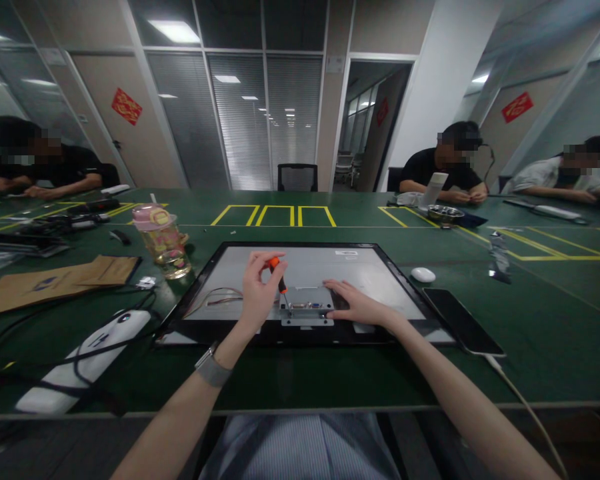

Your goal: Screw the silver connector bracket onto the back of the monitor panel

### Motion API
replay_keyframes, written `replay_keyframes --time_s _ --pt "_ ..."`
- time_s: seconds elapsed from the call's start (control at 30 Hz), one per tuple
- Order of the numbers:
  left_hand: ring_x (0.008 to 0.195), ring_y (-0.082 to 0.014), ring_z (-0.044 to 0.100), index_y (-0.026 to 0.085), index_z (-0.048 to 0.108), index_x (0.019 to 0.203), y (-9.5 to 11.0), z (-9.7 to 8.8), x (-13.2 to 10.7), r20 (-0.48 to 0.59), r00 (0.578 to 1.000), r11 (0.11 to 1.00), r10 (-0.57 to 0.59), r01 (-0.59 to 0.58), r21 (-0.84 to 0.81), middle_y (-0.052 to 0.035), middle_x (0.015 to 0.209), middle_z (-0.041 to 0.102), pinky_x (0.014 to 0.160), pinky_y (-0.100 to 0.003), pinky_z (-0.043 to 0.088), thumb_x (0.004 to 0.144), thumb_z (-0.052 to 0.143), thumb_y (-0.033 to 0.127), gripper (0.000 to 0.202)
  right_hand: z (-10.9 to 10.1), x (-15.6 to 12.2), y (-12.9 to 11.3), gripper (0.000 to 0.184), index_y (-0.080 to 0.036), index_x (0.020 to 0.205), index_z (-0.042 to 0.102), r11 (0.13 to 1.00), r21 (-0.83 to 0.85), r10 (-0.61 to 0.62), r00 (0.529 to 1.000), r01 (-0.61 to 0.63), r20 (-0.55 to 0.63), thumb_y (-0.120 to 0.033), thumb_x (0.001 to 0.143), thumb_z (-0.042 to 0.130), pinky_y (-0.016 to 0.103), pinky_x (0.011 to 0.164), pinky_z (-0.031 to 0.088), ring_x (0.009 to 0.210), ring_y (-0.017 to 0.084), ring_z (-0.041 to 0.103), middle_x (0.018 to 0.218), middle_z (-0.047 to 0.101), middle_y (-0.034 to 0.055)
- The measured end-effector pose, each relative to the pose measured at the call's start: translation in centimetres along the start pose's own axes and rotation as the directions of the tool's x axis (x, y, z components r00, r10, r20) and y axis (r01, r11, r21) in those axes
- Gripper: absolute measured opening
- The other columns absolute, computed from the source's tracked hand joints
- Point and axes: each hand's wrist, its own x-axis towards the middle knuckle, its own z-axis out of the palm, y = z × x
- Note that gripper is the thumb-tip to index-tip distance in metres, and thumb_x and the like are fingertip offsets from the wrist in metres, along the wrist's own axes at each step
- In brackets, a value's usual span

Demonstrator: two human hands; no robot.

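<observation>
On monitor (380,280), screwdriver (280,277), jar (164,243) left, phone (461,321) right

A dark green tabletop (300,380) is seen, marked with yellow taped rectangles (275,215) at 12 o'clock. A monitor panel (380,280) is laid face down at its near centre. Reckoned from the panel, a pink-lidded glass jar (163,243) is set at 10 o'clock, a brown paper bag (55,280) at 9, a white device (85,360) at 8, a small white case (423,275) at 2, a dark phone (463,321) at 3, and a metal bowl (445,213) at 1.
</observation>
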Motion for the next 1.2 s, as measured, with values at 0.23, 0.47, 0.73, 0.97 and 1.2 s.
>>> replay_keyframes --time_s 0.23,0.47,0.73,0.97,1.2 --pt "0.097 -0.0166 0.062 0.019 0.061 0.116 0.53 -0.03 -0.24 0.067 0.994 0.984 -0.086 0.096 -0.153 -0.0069 0.106 0.067 0.090 -0.032 0.046 0.093 0.045 0.029 0.030 -0.11 -0.04 -0.12 0.083 -0.021 0.145 0.030 1.000 -0.002 0.019 1.000 -0.019 0.008 -0.064 0.079 0.055 0.047 0.118 0.013 0.141 0.027 0.028 0.152 0.033 0.0108" --pt "0.081 -0.0132 0.057 0.020 0.069 0.092 0.22 0.02 -0.13 0.013 1.000 0.999 -0.006 0.006 -0.054 -0.0028 0.090 0.058 0.079 -0.026 0.048 0.081 0.065 0.027 0.014 0.07 0.03 0.25 0.084 -0.021 0.145 0.029 1.000 -0.006 0.004 1.000 -0.004 0.010 -0.064 0.079 0.055 0.047 0.119 0.012 0.140 0.026 0.029 0.151 0.034 0.0114" --pt "0.097 -0.0176 0.061 0.020 0.063 0.115 0.64 -0.09 -0.14 0.079 0.994 0.982 -0.082 0.094 -0.165 -0.0074 0.106 0.067 0.090 -0.033 0.046 0.093 0.044 0.030 0.031 0.03 0.05 0.03 0.082 -0.021 0.145 0.031 1.000 -0.007 -0.002 1.000 0.002 0.002 -0.063 0.079 0.055 0.047 0.118 0.013 0.140 0.027 0.031 0.150 0.036 0.0112" --pt "0.081 -0.0130 0.058 0.021 0.069 0.097 -0.19 0.14 -0.06 0.039 0.999 0.997 -0.006 0.009 -0.080 -0.0032 0.092 0.061 0.077 -0.026 0.049 0.078 0.067 0.028 0.020 0.27 0.15 0.46 0.083 -0.022 0.145 0.030 1.000 -0.005 0.000 1.000 0.000 0.003 -0.065 0.078 0.055 0.047 0.118 0.013 0.140 0.026 0.029 0.151 0.034 0.0108" --pt "0.097 -0.0174 0.063 0.021 0.061 0.118 0.51 0.09 -0.35 0.098 0.990 0.983 -0.099 0.113 -0.145 -0.0069 0.108 0.067 0.089 -0.032 0.047 0.094 0.043 0.032 0.032 -0.04 0.05 0.02 0.082 -0.022 0.145 0.030 1.000 -0.012 0.006 1.000 -0.006 0.008 -0.064 0.079 0.054 0.048 0.118 0.013 0.140 0.026 0.029 0.151 0.035 0.0105"
